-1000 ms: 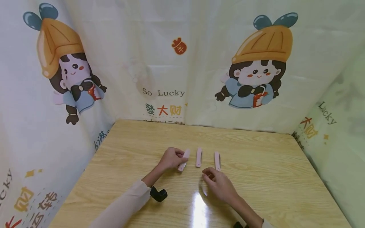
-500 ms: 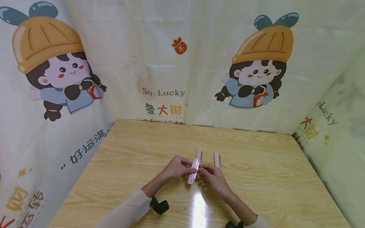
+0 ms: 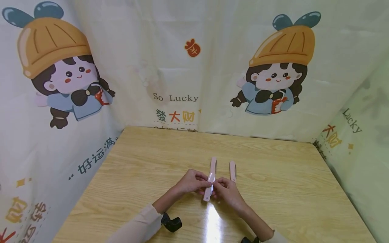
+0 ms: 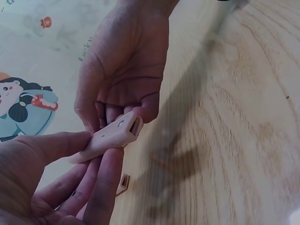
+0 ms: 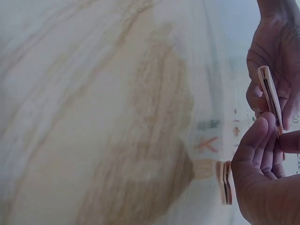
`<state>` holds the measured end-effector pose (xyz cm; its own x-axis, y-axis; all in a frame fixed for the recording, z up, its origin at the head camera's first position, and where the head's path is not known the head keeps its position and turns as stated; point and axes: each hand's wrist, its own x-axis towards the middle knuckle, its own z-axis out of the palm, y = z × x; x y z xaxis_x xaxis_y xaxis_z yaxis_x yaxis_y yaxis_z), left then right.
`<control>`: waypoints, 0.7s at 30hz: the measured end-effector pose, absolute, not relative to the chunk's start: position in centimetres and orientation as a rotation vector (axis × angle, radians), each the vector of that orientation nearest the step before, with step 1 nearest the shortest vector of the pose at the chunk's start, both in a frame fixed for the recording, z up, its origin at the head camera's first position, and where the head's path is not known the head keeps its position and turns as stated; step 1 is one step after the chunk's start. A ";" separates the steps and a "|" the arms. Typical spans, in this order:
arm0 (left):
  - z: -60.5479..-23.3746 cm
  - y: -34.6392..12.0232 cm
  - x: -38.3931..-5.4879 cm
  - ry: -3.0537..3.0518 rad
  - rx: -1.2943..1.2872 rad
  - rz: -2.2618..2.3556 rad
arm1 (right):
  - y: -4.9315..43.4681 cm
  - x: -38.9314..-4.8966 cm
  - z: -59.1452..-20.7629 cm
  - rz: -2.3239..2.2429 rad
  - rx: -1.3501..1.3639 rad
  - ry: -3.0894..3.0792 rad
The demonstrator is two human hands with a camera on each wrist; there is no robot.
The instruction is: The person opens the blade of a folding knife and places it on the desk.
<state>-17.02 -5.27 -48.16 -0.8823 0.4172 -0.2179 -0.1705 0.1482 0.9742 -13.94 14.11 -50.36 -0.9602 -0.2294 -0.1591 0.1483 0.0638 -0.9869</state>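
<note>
A pink folding knife (image 3: 207, 193) is held up between both hands over the table. My left hand (image 3: 190, 183) grips its handle, thumb on top and fingers beneath. From the other side my right hand (image 3: 231, 195) pinches the knife near a shiny strip along its edge. In the left wrist view a rivet and an open slot show at the near end of the knife (image 4: 112, 136). Edge-on in the right wrist view, the knife (image 5: 268, 91) shows a dark slot along its length.
Two more pink folding knives lie just beyond the hands: one knife (image 3: 213, 163) behind the held one, another knife (image 3: 232, 168) to its right. The wooden table (image 3: 146, 152) is bounded by a printed cloth (image 3: 170, 67) at the back and sides.
The left hand has brought its knife from the left of the row toward the right and nearer the body. The right hand has moved left and taken hold of that knife.
</note>
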 end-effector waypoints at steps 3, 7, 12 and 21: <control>-48.3 -5.3 -17.0 1.954 0.231 1.805 | 14.1 -13.9 -50.3 -1.956 -0.094 2.101; -48.5 -5.5 -17.0 1.909 0.212 1.832 | 14.0 -13.9 -50.2 -1.954 -0.076 2.121; -48.8 -5.8 -17.1 1.868 0.158 1.866 | 14.0 -13.8 -50.2 -1.989 -0.024 2.105; -48.7 -6.2 -17.2 1.855 0.160 1.834 | 14.1 -13.8 -50.6 -2.073 -0.046 1.980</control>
